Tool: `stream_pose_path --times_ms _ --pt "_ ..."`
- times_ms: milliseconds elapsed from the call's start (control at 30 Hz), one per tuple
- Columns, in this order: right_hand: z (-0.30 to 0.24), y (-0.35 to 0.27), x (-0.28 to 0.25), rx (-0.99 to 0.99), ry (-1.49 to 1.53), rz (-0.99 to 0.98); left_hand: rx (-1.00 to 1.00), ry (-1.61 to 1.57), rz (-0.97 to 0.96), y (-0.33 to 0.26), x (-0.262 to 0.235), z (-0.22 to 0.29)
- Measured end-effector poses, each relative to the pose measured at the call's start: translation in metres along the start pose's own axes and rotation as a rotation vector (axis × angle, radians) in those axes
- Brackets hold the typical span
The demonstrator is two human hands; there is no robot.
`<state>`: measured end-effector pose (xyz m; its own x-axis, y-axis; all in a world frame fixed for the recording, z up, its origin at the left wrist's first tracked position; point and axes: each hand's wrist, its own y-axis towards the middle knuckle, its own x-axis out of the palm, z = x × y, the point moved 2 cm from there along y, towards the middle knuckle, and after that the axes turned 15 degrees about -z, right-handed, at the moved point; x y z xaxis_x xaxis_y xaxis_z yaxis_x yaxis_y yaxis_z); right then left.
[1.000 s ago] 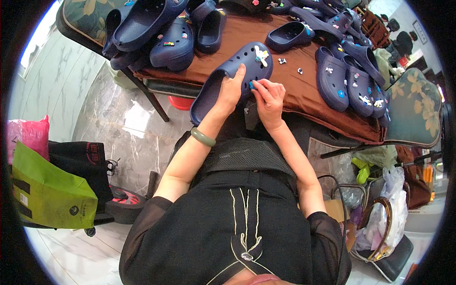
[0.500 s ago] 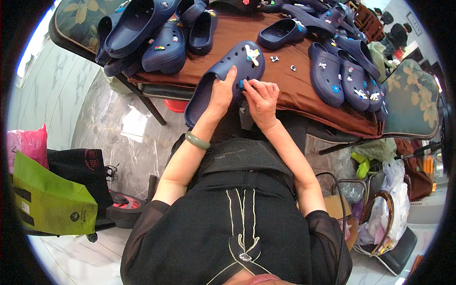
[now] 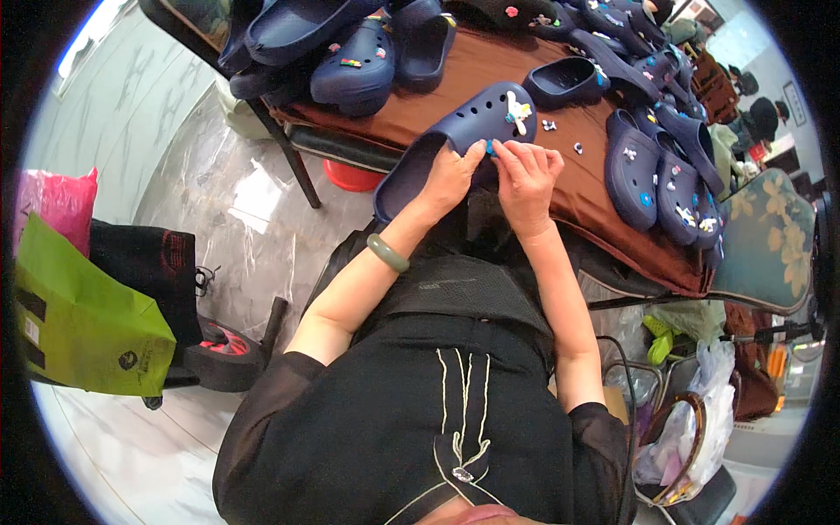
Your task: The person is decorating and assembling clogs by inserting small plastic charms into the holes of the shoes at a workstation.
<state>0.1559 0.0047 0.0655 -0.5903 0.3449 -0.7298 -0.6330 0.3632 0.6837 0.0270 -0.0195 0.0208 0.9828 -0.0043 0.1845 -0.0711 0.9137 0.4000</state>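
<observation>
A navy foam clog (image 3: 477, 114) is tilted at the table's near edge, its toe pointing away to the right. My left hand (image 3: 446, 182) is closed on its near side, with the thumb tip beside a small blue shoe charm (image 3: 491, 147). The fingers of my right hand (image 3: 528, 179) pinch that charm at the clog's side; whether its stem sits in a hole is hidden. A white figure-shaped charm (image 3: 518, 113) is fixed near the toe. Beyond the clog, two small loose charms, one black and white (image 3: 549, 125), the other whitish (image 3: 577, 148), lie on the brown cloth.
More navy clogs with charms stand on the brown-covered table (image 3: 490, 57), in a left group (image 3: 353, 74) and a right group (image 3: 632, 171). A floral chair back (image 3: 761, 241) is at the right. A green bag (image 3: 92, 315) and a red basin (image 3: 350, 176) are lower left.
The view has turned, so the table and clogs appear shifted right. My left thumb has moved from the clog's upper to beside the blue charm, and the right hand still pinches it.
</observation>
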Motion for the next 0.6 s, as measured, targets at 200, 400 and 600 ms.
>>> stream_pose_path --times_ms 200,400,600 --pt "0.005 0.039 -0.003 -0.072 -0.092 -0.055 -0.095 0.122 -0.026 -0.005 -0.003 -0.002" --pt "0.01 0.072 0.003 -0.164 -0.226 -0.281 -0.032 0.2 -0.051 0.002 -0.006 -0.003" --pt "0.014 0.087 -0.003 -0.238 -0.317 -0.539 -0.163 0.241 -0.084 0.004 -0.008 0.003"
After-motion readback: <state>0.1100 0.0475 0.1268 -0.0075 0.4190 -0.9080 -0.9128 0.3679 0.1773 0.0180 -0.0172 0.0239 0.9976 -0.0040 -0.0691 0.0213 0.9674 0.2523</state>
